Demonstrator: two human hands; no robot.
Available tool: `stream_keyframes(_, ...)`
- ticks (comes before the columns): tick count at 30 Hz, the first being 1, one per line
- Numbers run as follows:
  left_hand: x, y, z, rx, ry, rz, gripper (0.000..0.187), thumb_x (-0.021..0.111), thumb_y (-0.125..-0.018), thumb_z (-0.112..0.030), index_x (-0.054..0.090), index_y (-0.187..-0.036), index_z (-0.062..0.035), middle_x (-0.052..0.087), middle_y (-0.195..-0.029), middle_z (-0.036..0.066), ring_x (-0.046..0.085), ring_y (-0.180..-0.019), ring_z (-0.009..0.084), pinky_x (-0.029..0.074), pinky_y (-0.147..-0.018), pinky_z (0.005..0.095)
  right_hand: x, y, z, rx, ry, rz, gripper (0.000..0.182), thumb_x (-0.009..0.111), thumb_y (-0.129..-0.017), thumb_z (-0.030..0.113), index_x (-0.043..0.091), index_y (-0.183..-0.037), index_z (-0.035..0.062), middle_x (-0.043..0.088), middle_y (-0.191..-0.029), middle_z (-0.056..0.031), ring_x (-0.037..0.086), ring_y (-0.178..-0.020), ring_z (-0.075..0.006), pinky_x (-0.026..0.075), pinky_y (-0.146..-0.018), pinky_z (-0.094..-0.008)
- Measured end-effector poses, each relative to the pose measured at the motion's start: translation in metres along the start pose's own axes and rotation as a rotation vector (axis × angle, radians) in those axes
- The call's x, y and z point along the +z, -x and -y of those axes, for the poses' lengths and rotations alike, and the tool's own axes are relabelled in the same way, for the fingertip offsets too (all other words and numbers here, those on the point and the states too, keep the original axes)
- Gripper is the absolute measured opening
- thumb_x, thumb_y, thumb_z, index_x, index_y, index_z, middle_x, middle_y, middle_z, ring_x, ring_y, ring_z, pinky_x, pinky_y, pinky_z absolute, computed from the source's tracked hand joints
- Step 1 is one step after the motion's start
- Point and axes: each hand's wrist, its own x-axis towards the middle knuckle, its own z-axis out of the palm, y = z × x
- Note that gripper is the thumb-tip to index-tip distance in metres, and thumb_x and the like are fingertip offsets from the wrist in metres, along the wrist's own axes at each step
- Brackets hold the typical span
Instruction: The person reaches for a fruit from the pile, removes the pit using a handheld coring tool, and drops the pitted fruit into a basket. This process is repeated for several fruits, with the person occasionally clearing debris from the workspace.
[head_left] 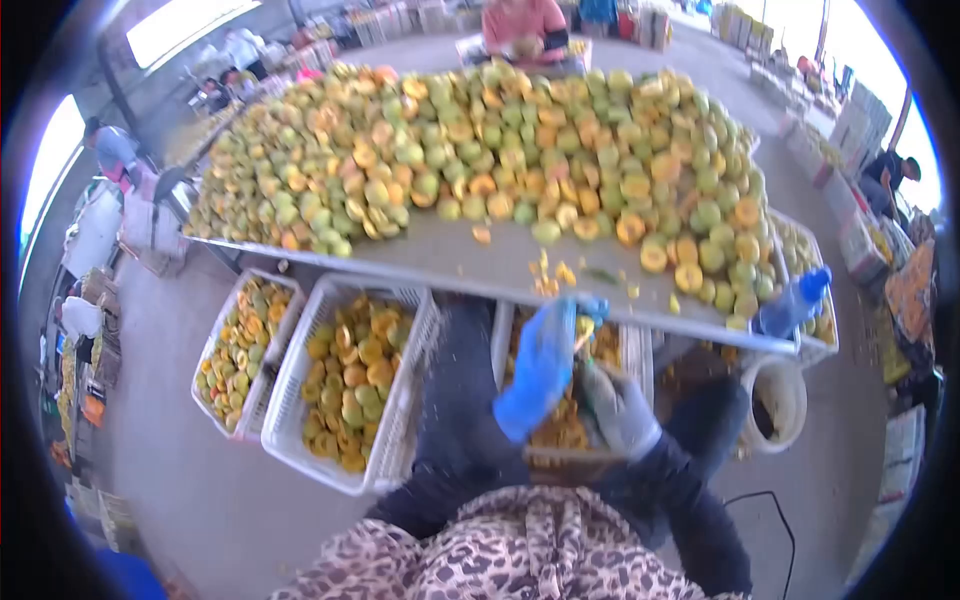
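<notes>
My left hand [540, 375], in a blue glove, is raised at the table's front edge with its fingers closed round a small yellow fruit piece [585, 328]. Close beside it on the right, my right hand [620, 405] wears a pale grey glove. Its fingers are curled round something too blurred to name, near the same fruit piece. Both hands are over a white crate [642, 365] holding orange-yellow pieces. Behind them, small yellow scraps [550, 275] lie on the metal table [440, 250], which bears a large heap of halved green and orange fruit [420, 150].
Two white crates of fruit [410, 400] [280, 335] stand on the floor at the left. A blue bottle [793, 303] is at the table's right corner, above a white bucket [793, 395]. A person in pink [520, 30] sits across the table; other people are farther off.
</notes>
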Motion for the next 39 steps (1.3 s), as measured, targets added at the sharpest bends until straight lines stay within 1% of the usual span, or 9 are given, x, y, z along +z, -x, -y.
stream_keyframes(2,0.001,0.01,0.026,0.293,0.032,-0.241,0.052,0.034,-0.1,-0.041,0.061,-0.083,0.001,0.061,-0.074,0.01,0.062,-0.072,0.0221,0.051,-0.072,0.0362,-0.001,0.0,-0.024,0.051,-0.074,0.059,0.035,0.042,-0.098,0.036,0.058,-0.092,0.006,0.051,-0.064,0.0037,0.043,-0.042,-0.0055,0.032,-0.037,-0.0233)
stream_keyframes(9,-0.021,-0.027,-0.043,-0.106,0.133,0.366,0.06,0.033,-0.1,-0.041,0.059,-0.067,0.0027,0.059,-0.064,0.013,0.059,-0.06,0.0224,0.05,-0.065,0.0344,-0.005,0.006,0.029,0.131,-0.127,0.245,0.045,0.039,-0.098,0.044,0.056,-0.081,0.0052,0.046,-0.055,0.0012,0.041,-0.043,-0.0072,0.031,-0.039,-0.0233)
stream_keyframes(15,0.005,-0.016,-0.019,-0.072,0.428,-0.089,0.055,0.035,-0.098,-0.044,0.057,-0.076,0.0016,0.059,-0.067,0.015,0.058,-0.062,0.0239,0.048,-0.06,0.0329,-0.008,0.004,0.03,0.253,-0.183,0.124,0.045,0.04,-0.097,0.044,0.053,-0.078,0.0054,0.042,-0.053,0.0022,0.037,-0.04,-0.0065,0.029,-0.037,-0.0221)
stream_keyframes(17,-0.002,-0.019,-0.019,-0.185,0.151,0.15,0.053,0.035,-0.098,-0.045,0.056,-0.077,-0.0005,0.059,-0.066,0.014,0.057,-0.061,0.023,0.047,-0.06,0.0324,-0.016,0.001,0.022,0.06,0.147,0.117,0.045,0.041,-0.097,0.044,0.053,-0.077,0.0053,0.04,-0.052,0.0017,0.034,-0.038,-0.0063,0.028,-0.036,-0.0218)
stream_keyframes(23,0.002,-0.021,-0.01,-0.226,0.367,0.148,0.05,0.037,-0.098,-0.043,0.052,-0.076,-0.0013,0.059,-0.065,0.013,0.056,-0.059,0.0209,0.046,-0.059,0.0334,-0.028,0.006,0.022,0.325,-0.294,0.262,0.049,0.042,-0.096,0.045,0.054,-0.075,0.0022,0.041,-0.051,0.0013,0.036,-0.037,-0.0082,0.029,-0.036,-0.0241)
stream_keyframes(29,-0.008,-0.027,-0.005,-0.206,-0.119,0.446,0.051,0.042,-0.097,-0.041,0.057,-0.071,-0.0001,0.058,-0.061,0.012,0.056,-0.053,0.0187,0.048,-0.059,0.0321,-0.036,0.002,0.011,0.293,0.086,0.259,0.05,0.04,-0.096,0.045,0.053,-0.072,0.0028,0.043,-0.051,0.001,0.039,-0.037,-0.0093,0.031,-0.036,-0.0242)
stream_keyframes(31,-0.006,-0.025,-0.001,-0.346,0.423,0.241,0.049,0.042,-0.096,-0.041,0.054,-0.069,-0.0031,0.057,-0.059,0.011,0.056,-0.053,0.0198,0.049,-0.056,0.033,-0.034,0.0,0.012,0.238,-0.1,0.288,0.05,0.042,-0.096,0.045,0.053,-0.071,0.0033,0.045,-0.051,0.0006,0.04,-0.037,-0.009,0.031,-0.036,-0.0242)
stream_keyframes(37,-0.009,-0.026,0.019,-0.558,0.546,0.069,0.03,0.044,-0.093,-0.028,0.051,-0.069,-0.0117,0.053,-0.06,0.009,0.052,-0.054,0.0203,0.042,-0.048,0.0322,-0.049,-0.023,-0.024,0.069,0.277,0.262,0.049,0.043,-0.095,0.045,0.06,-0.08,0.0018,0.052,-0.054,-0.005,0.052,-0.044,-0.0144,0.042,-0.044,-0.0295)
stream_keyframes(39,-0.034,-0.041,0.041,-0.717,0.863,0.442,0.027,0.045,-0.092,-0.03,0.05,-0.072,-0.0127,0.055,-0.067,0.006,0.055,-0.055,0.0233,0.045,-0.048,0.0348,-0.056,-0.026,-0.031,-0.088,0.489,0.25,0.048,0.045,-0.094,0.046,0.061,-0.083,0.0019,0.055,-0.055,-0.0089,0.056,-0.046,-0.0194,0.045,-0.047,-0.0336)
